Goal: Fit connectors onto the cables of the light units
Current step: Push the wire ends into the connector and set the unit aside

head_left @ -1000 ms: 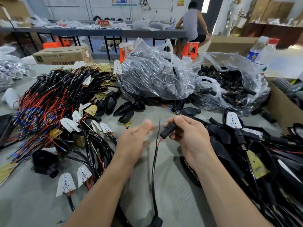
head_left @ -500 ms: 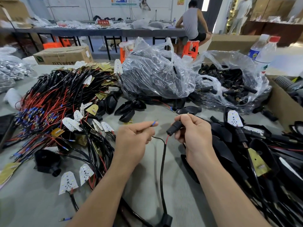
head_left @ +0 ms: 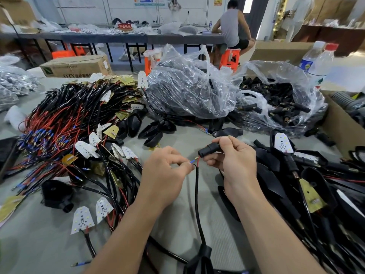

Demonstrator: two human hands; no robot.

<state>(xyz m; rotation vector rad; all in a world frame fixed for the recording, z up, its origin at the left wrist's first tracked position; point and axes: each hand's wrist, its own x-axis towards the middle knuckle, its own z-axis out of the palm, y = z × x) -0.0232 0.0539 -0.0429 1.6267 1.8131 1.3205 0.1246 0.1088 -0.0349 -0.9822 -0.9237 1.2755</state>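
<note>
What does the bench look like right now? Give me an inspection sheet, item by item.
Surface: grey table, mostly covered.
Job's things: black connector with a red wire entering it; blue-tipped wire just short of it.
Clutter: clear bags of black parts, LED boards, bottles.
Grippers: left hand pinches the blue-tipped wire; right hand grips the connector.
Cables: black cable runs toward the near edge; heap of red and black leads at left.
Surroundings: seated person at a far table.

The right hand (head_left: 235, 161) holds a black connector (head_left: 209, 150) while the left hand (head_left: 166, 175) pinches the blue wire tip (head_left: 192, 160) just beside it.
</note>
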